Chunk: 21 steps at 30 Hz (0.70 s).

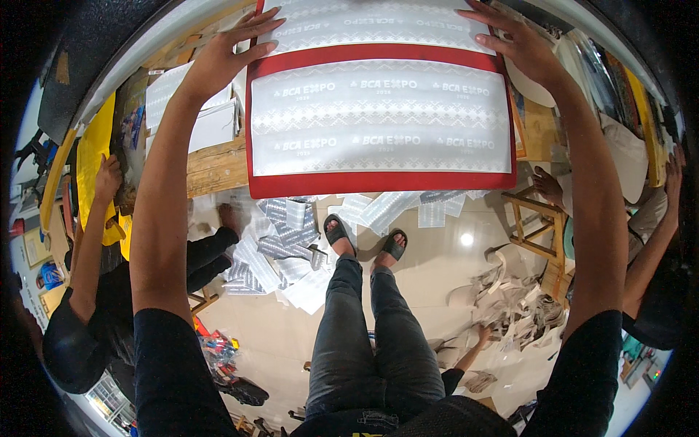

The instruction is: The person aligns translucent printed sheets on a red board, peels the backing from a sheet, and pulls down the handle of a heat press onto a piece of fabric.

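A red board (pixel 382 182) sits on the wooden table in front of me. Two white sheets with rows of pale printed lettering and zigzag bands lie across it: a near sheet (pixel 378 131) and a far sheet (pixel 378 29), with a red strip between them. My left hand (pixel 244 40) rests at the left edge of the far sheet, fingers stretched out and thumb apart. At the opposite edge, my right hand (pixel 513 40) touches the sheet with its fingers spread. Both arms reach forward. The far end of the board is out of view.
White papers (pixel 215 120) are stacked left of the board on the wooden table (pixel 218 167). Cut printed strips (pixel 284 240) litter the floor by my feet. Beige cloth pieces (pixel 517 302) pile up at right, a person's hand reaching in. Other people work at both sides, one holding yellow cloth (pixel 95 153).
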{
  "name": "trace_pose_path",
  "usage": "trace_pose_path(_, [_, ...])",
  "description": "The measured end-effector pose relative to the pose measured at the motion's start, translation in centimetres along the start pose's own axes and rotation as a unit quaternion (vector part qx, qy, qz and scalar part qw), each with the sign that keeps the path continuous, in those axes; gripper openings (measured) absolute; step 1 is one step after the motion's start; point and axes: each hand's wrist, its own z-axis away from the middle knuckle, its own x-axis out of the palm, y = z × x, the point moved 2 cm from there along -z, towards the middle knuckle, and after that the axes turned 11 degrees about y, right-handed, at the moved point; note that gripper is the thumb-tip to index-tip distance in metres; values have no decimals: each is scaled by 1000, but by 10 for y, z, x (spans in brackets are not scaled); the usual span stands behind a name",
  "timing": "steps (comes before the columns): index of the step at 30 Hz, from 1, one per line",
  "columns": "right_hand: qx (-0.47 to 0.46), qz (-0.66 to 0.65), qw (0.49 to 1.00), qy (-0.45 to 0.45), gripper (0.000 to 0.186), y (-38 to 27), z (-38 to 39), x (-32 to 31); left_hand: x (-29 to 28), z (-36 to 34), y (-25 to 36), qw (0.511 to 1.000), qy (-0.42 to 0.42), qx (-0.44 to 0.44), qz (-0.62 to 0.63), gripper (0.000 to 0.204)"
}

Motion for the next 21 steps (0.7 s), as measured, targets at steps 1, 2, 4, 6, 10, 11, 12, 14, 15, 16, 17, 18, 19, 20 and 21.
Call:
trace_pose_path(1, [57,-42,997,-20,45,-4,-1,0,1,1,-1,1000,-1,-5,1,48])
trace_pose_path(2, [114,-84,989,-40,45,-8,0,0,2,2,-2,1000,-2,-9,2,48])
trace_pose_path(4, [121,-110,986,-44,46,-11,0,-2,1,1,-3,1000,1,-7,14,48])
trace_pose_path(6, [24,-80,996,-17,47,-9,-2,-2,-2,-1,0,999,7,5,35,48])
trace_pose_path(10, [15,-22,999,-24,49,-9,-1,-2,-7,-3,10,999,0,14,31,48])
trace_pose_path(11, [31,-26,999,-34,48,-10,-1,-2,-8,-3,11,1000,-1,15,27,48])
trace_pose_path(12, [47,-27,998,-42,48,-11,-1,-2,-8,-2,11,1000,-1,16,23,48])
trace_pose_path(14, [25,-38,998,-37,48,-12,-1,-4,-8,-3,9,999,2,20,27,49])
trace_pose_path(15, [14,-45,998,-35,48,-9,-1,-3,-8,-4,9,999,3,22,29,49])
trace_pose_path(16, [-7,-5,1000,-26,48,-7,-2,-3,-8,-4,9,999,1,23,41,49])
trace_pose_path(17, [-29,35,999,-16,48,-4,-3,-2,-8,-5,9,998,-1,23,53,49])
trace_pose_path(18, [-52,72,996,-5,48,-7,-4,0,-10,-4,7,998,-3,23,61,49])
trace_pose_path(19, [-16,38,999,-17,48,-8,-3,0,-10,-2,8,998,1,24,55,48])
trace_pose_path(20, [19,5,999,-28,47,-9,-1,-3,-6,-2,10,998,6,25,48,48])
trace_pose_path(21, [53,-31,997,-39,47,-10,-2,-3,-5,-2,9,999,10,26,38,48])
